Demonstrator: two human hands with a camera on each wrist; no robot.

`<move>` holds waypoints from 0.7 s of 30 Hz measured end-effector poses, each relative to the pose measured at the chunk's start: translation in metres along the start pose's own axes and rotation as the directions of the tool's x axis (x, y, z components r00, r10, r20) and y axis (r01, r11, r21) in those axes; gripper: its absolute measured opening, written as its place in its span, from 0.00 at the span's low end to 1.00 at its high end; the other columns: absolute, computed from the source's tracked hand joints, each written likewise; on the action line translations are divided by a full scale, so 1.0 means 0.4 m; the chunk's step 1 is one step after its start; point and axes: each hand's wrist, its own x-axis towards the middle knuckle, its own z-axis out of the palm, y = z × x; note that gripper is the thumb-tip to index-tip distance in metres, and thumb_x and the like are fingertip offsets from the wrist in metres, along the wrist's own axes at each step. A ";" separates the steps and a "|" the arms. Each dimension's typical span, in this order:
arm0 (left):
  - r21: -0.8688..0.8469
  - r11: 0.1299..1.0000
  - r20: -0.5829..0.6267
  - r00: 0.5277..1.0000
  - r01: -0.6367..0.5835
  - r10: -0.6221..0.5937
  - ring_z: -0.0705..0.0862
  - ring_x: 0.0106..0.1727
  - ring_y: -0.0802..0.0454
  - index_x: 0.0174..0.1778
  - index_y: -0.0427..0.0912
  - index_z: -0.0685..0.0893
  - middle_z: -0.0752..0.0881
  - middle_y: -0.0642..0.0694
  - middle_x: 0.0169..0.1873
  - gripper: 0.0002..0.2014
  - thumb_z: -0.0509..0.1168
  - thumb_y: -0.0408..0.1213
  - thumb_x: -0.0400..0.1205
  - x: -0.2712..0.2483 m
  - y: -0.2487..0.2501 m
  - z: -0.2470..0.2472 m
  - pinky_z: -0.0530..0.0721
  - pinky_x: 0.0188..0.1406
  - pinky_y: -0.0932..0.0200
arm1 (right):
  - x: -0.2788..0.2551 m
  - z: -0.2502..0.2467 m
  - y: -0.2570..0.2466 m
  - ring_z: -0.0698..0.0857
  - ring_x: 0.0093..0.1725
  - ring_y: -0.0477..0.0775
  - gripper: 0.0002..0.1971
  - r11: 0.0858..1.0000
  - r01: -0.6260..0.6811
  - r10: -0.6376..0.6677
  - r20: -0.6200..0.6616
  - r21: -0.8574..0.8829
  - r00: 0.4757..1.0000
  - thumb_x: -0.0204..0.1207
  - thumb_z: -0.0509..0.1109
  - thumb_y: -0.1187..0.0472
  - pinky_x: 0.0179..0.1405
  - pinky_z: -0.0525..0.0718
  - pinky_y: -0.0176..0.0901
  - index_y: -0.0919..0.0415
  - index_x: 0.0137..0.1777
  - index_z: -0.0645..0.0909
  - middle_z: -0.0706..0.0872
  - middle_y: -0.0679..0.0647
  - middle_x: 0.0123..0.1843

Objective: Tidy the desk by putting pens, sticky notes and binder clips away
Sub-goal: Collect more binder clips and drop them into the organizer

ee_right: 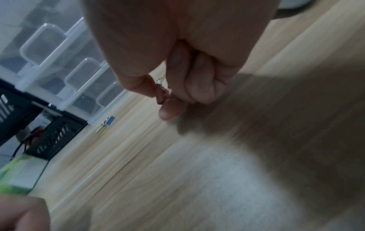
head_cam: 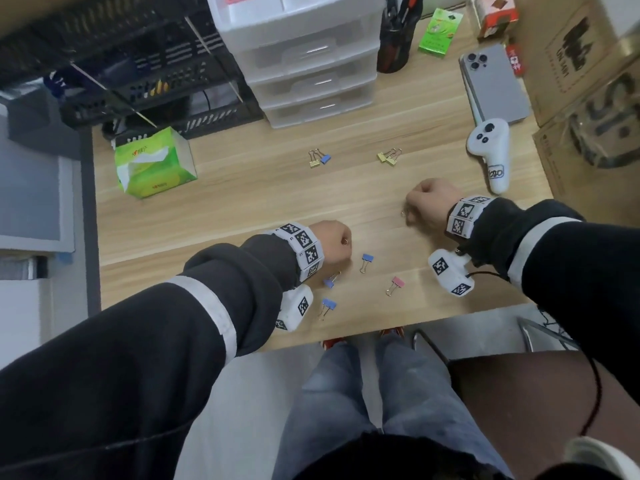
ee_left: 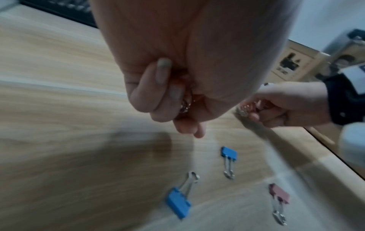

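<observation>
Both hands closed around binder clips above the surface

The left hand (head_cam: 334, 241) and right hand (head_cam: 426, 206) each grip clips; four loose clips (head_cam: 366, 261) lie near the front edge of the surface (head_cam: 242, 209).

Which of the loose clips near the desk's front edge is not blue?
The pink binder clip, nearest the right hand side. The other three loose clips around it there are blue.

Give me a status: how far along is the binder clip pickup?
Partway. No pens or sticky notes lie loose on the desk. In hand: the left hand and right hand each grip clips in a fist. Left: three blue clips and a pink clip near the front edge, plus two pairs before the closed drawer unit.
</observation>
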 end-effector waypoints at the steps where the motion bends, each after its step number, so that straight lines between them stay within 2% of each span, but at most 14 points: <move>1: 0.011 1.000 0.018 1.000 -0.022 0.021 0.89 0.44 0.45 0.45 0.45 0.87 0.89 0.49 0.41 0.08 0.67 0.43 0.75 0.006 0.022 0.002 0.88 0.44 0.52 | 0.001 -0.009 0.009 0.82 0.30 0.57 0.08 0.999 -0.022 0.021 0.025 0.044 0.999 0.77 0.63 0.63 0.25 0.75 0.40 0.64 0.44 0.83 0.90 0.62 0.34; 3: 0.034 0.997 0.040 0.997 -0.072 0.071 0.89 0.40 0.47 0.40 0.49 0.84 0.89 0.50 0.38 0.13 0.73 0.52 0.67 0.023 0.057 0.009 0.90 0.41 0.50 | 0.006 -0.023 0.025 0.72 0.19 0.55 0.10 0.987 -0.070 0.057 0.093 0.142 0.994 0.76 0.62 0.64 0.18 0.67 0.37 0.69 0.49 0.83 0.89 0.66 0.34; 5: 0.111 0.986 0.071 0.990 -0.127 0.120 0.88 0.38 0.47 0.38 0.50 0.82 0.88 0.51 0.37 0.18 0.75 0.58 0.63 0.038 0.102 0.021 0.90 0.39 0.49 | 0.009 -0.033 0.041 0.65 0.13 0.52 0.10 0.950 -0.104 0.067 0.132 0.296 0.989 0.77 0.61 0.66 0.16 0.63 0.33 0.71 0.51 0.80 0.85 0.68 0.31; 9: 0.302 0.931 0.184 0.971 -0.204 0.154 0.85 0.33 0.46 0.35 0.47 0.81 0.85 0.51 0.30 0.25 0.75 0.66 0.64 0.070 0.195 0.041 0.84 0.33 0.55 | 0.013 -0.039 0.059 0.59 0.12 0.48 0.11 0.839 -0.168 0.089 0.174 0.517 0.981 0.76 0.55 0.68 0.15 0.58 0.28 0.64 0.47 0.81 0.80 0.64 0.26; 12: 0.409 0.887 0.234 0.964 -0.213 0.124 0.87 0.35 0.45 0.40 0.43 0.85 0.86 0.49 0.31 0.26 0.76 0.65 0.66 0.088 0.239 0.051 0.82 0.30 0.57 | 0.022 -0.055 0.073 0.58 0.12 0.44 0.11 0.752 -0.252 0.113 0.257 0.609 0.960 0.78 0.52 0.67 0.14 0.52 0.26 0.63 0.42 0.76 0.77 0.57 0.24; 14: 0.454 0.870 0.249 0.965 -0.194 0.085 0.88 0.36 0.45 0.42 0.44 0.86 0.87 0.49 0.33 0.26 0.76 0.65 0.65 0.094 0.255 0.071 0.85 0.34 0.55 | 0.023 -0.065 0.079 0.58 0.12 0.44 0.10 0.708 -0.285 0.116 0.292 0.646 0.949 0.78 0.52 0.66 0.13 0.51 0.26 0.61 0.39 0.73 0.78 0.56 0.24; 17: 0.503 0.846 0.231 0.971 -0.178 0.067 0.84 0.37 0.49 0.36 0.50 0.82 0.82 0.53 0.31 0.17 0.76 0.59 0.70 0.100 0.275 0.095 0.84 0.37 0.57 | 0.026 -0.079 0.089 0.58 0.12 0.44 0.09 0.645 -0.327 0.155 0.301 0.691 0.941 0.77 0.54 0.65 0.13 0.51 0.27 0.58 0.36 0.70 0.78 0.57 0.27; 19: 0.502 0.847 0.243 0.968 -0.176 0.058 0.80 0.35 0.52 0.32 0.50 0.78 0.78 0.54 0.30 0.16 0.76 0.53 0.73 0.097 0.281 0.093 0.78 0.32 0.63 | 0.022 -0.086 0.093 0.58 0.13 0.44 0.09 0.613 -0.352 0.166 0.319 0.708 0.933 0.74 0.55 0.64 0.14 0.51 0.26 0.56 0.34 0.69 0.77 0.57 0.30; 21: 0.517 0.840 0.284 0.959 -0.167 0.016 0.78 0.28 0.55 0.36 0.49 0.85 0.79 0.55 0.28 0.09 0.76 0.48 0.73 0.104 0.278 0.085 0.72 0.21 0.71 | 0.017 -0.087 0.093 0.58 0.13 0.45 0.08 0.584 -0.361 0.158 0.334 0.727 0.929 0.71 0.55 0.64 0.14 0.53 0.26 0.55 0.33 0.69 0.77 0.57 0.30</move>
